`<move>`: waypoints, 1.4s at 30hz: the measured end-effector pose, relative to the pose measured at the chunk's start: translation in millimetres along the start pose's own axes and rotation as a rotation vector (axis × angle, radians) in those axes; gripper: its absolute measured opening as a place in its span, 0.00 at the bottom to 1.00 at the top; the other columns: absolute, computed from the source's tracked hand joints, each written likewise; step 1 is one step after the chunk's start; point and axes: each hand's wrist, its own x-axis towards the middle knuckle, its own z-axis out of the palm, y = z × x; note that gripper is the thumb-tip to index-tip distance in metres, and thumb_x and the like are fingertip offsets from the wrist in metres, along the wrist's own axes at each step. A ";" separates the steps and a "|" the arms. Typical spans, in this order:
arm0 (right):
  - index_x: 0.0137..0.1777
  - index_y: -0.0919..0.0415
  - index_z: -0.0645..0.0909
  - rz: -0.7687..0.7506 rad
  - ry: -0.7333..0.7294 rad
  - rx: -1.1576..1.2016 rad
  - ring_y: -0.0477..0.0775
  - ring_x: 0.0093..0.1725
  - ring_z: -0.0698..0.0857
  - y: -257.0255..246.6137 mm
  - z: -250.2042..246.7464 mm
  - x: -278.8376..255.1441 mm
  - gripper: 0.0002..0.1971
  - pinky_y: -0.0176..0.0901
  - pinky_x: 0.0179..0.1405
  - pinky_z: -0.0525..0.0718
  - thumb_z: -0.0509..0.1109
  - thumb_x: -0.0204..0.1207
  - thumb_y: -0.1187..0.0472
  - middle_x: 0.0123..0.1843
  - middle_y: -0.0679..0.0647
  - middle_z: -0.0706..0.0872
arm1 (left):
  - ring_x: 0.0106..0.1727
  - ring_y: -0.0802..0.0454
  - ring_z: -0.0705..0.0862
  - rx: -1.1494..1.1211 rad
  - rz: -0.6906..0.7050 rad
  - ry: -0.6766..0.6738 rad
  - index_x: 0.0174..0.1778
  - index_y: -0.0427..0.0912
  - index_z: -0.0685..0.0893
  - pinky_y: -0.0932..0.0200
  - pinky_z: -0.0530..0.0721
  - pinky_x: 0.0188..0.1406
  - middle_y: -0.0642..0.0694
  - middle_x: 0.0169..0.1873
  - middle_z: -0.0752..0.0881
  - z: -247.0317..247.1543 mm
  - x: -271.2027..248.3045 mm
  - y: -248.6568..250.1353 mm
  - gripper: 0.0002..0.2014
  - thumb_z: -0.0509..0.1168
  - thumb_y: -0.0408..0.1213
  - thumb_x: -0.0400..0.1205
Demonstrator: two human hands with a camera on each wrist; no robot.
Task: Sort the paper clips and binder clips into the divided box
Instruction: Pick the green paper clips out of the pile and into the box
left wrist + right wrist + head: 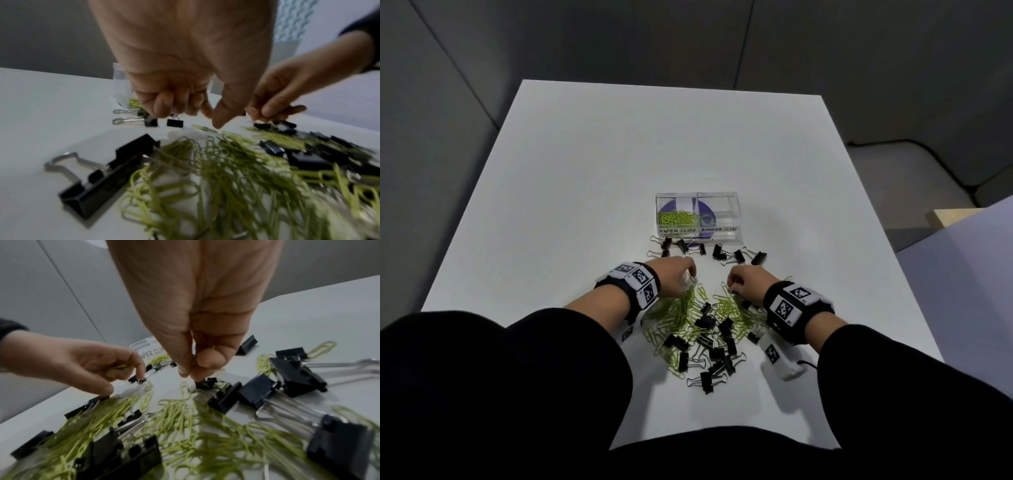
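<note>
The divided box (717,202) is clear glossy plastic, the binder clips (722,251) have black bodies with shiny metal handles, and the table (592,178) is smooth matt white.

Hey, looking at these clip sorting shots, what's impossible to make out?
- Binder clips compartment, head view: clear walls and glare; whether it holds anything is unclear.
- Left hand, left wrist view: curled fingers hide what it holds.
- Right hand, right wrist view: a green sliver shows; the fingers cover the rest.
- Mixed pile, wrist views: motion blur makes counting impossible.
</note>
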 end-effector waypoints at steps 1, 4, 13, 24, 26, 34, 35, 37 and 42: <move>0.56 0.66 0.80 -0.008 0.003 -0.016 0.59 0.60 0.81 -2.0 1.8 0.3 0.09 0.45 0.56 0.77 0.62 0.79 0.66 0.60 0.61 0.83 | 0.56 0.46 0.82 0.034 0.022 -0.053 0.69 0.45 0.69 0.53 0.85 0.51 0.43 0.62 0.79 2.2 0.2 3.1 0.24 0.65 0.32 0.77; 0.58 0.66 0.80 -0.040 0.009 -0.066 0.59 0.61 0.80 -5.8 5.1 0.3 0.11 0.41 0.55 0.75 0.61 0.79 0.68 0.61 0.62 0.82 | 0.63 0.46 0.76 0.189 0.071 -0.114 0.73 0.47 0.64 0.53 0.81 0.58 0.43 0.64 0.74 5.6 1.4 6.1 0.33 0.71 0.37 0.73; 0.60 0.65 0.75 -0.105 -0.046 -0.240 0.60 0.57 0.79 -5.6 22.9 -7.7 0.16 0.50 0.60 0.81 0.69 0.72 0.68 0.61 0.61 0.75 | 0.68 0.49 0.69 0.190 0.131 -0.054 0.70 0.47 0.67 0.50 0.77 0.67 0.46 0.66 0.68 28.0 1.9 3.5 0.39 0.78 0.51 0.65; 0.58 0.65 0.74 -0.210 0.051 -0.367 0.65 0.52 0.79 -8.5 34.1 -7.5 0.11 0.55 0.51 0.83 0.63 0.76 0.68 0.58 0.63 0.76 | 0.64 0.43 0.77 0.154 0.094 -0.021 0.66 0.42 0.74 0.50 0.78 0.64 0.41 0.65 0.72 25.4 1.0 7.5 0.19 0.66 0.37 0.79; 0.57 0.66 0.75 -0.219 0.028 -0.383 0.65 0.52 0.80 -10.9 30.9 -6.2 0.09 0.54 0.50 0.81 0.61 0.78 0.67 0.57 0.64 0.77 | 0.64 0.42 0.78 0.151 0.092 -0.017 0.66 0.41 0.75 0.51 0.77 0.62 0.40 0.66 0.73 25.4 0.8 7.6 0.17 0.63 0.35 0.80; 0.57 0.66 0.77 -0.232 -0.060 -0.375 0.63 0.56 0.82 -14.4 22.6 -5.1 0.09 0.51 0.56 0.80 0.62 0.79 0.67 0.59 0.62 0.80 | 0.66 0.44 0.77 0.065 0.066 0.024 0.65 0.41 0.78 0.53 0.75 0.65 0.41 0.65 0.78 22.8 -1.9 4.2 0.15 0.62 0.34 0.82; 0.58 0.66 0.77 -0.233 -0.058 -0.373 0.62 0.56 0.82 -13.6 22.6 -5.5 0.10 0.51 0.57 0.80 0.61 0.79 0.66 0.59 0.61 0.80 | 0.66 0.45 0.78 0.052 0.064 0.031 0.64 0.40 0.78 0.54 0.75 0.64 0.41 0.64 0.80 21.8 -2.8 3.3 0.14 0.62 0.34 0.82; 0.58 0.66 0.77 -0.244 -0.045 -0.372 0.61 0.56 0.82 -11.8 22.4 -6.2 0.10 0.50 0.56 0.81 0.60 0.80 0.64 0.59 0.61 0.81 | 0.65 0.44 0.79 0.033 0.054 0.041 0.63 0.39 0.79 0.53 0.76 0.64 0.40 0.63 0.81 20.0 -4.0 0.6 0.13 0.61 0.34 0.82; 0.57 0.66 0.77 -0.241 -0.060 -0.333 0.61 0.56 0.82 -9.4 18.8 -8.2 0.10 0.48 0.56 0.80 0.60 0.80 0.65 0.58 0.62 0.81 | 0.62 0.44 0.80 -0.012 0.047 0.074 0.62 0.36 0.81 0.55 0.76 0.63 0.39 0.61 0.83 12.7 -8.0 -5.2 0.13 0.62 0.33 0.82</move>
